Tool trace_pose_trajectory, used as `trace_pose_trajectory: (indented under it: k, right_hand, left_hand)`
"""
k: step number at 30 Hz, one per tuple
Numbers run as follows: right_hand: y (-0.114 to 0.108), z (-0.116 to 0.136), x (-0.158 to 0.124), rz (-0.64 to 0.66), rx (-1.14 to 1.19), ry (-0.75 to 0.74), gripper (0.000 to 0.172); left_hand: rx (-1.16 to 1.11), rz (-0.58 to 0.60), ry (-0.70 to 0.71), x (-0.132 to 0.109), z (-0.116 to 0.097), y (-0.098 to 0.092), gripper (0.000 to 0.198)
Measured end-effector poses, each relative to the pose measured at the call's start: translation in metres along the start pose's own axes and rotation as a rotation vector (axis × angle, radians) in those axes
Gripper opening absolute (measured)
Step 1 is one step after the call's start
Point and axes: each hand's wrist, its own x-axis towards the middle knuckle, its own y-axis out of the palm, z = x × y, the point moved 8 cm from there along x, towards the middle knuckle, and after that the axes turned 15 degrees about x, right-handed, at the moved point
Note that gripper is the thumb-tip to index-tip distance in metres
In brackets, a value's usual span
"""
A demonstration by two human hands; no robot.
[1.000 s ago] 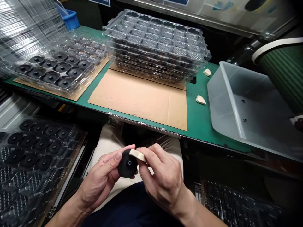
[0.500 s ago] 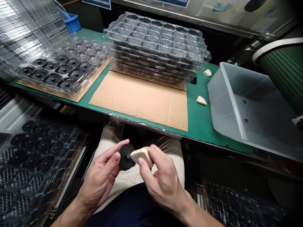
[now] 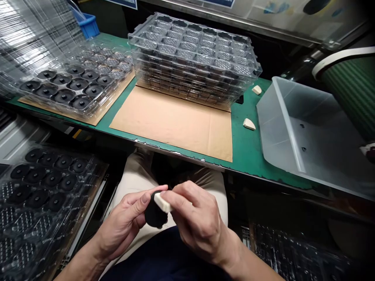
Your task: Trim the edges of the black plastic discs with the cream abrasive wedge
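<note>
My left hand [image 3: 126, 221] grips a round black disc [image 3: 153, 214] by its edge, thumb on the near face, above my lap. A pale cream wedge-shaped block [image 3: 163, 202] is pinched in my right hand [image 3: 198, 218] and lies against the upper part of the disc. The block and my fingers hide the disc's centre. Both hands are closed and stand close together below the bench edge.
A cardboard sheet [image 3: 175, 121] lies on the green bench [image 3: 249, 152], with stacked clear trays [image 3: 193, 74] behind. Trays of black discs stand at left [image 3: 63, 93] and lower left [image 3: 43, 175]. Two cream blocks [image 3: 249, 124] lie beside a translucent bin [image 3: 281, 128]. A blue basket [image 3: 88, 27] stands behind.
My right hand has turned over and shifted the block onto the disc's upper face, covering its centre. The disc has tilted and sits slightly lower, with my left hand still holding its edge.
</note>
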Motion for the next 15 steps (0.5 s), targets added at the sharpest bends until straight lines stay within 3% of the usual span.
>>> trace_pose_trajectory:
  k: [2,4,7,9,11,15]
  right_hand:
    - [0.004,0.009,0.002,0.079,-0.050,-0.103,0.029]
    - [0.004,0.009,0.004,0.052,-0.085,-0.109,0.026]
    - [-0.001,-0.009,0.002,-0.095,-0.010,0.099,0.009]
    - [0.003,-0.020,-0.004,-0.124,0.066,0.224,0.015]
    - [0.006,-0.023,-0.008,-0.121,0.061,0.265,0.020]
    - [0.004,-0.014,-0.008,-0.071,-0.047,0.179,0.009]
  left_hand:
    - [-0.054,0.056,-0.040,-0.001,0.004,0.005,0.034]
    - [-0.094,0.026,-0.035,-0.001,0.004,0.005,0.035]
    - [-0.101,-0.175,0.092,-0.002,-0.008,-0.010,0.036]
    - [-0.066,-0.248,0.144,-0.003,-0.013,-0.016,0.039]
    - [-0.031,-0.209,0.113,-0.002,-0.011,-0.015,0.039]
    - [0.003,-0.054,0.001,0.001,-0.001,-0.005,0.032]
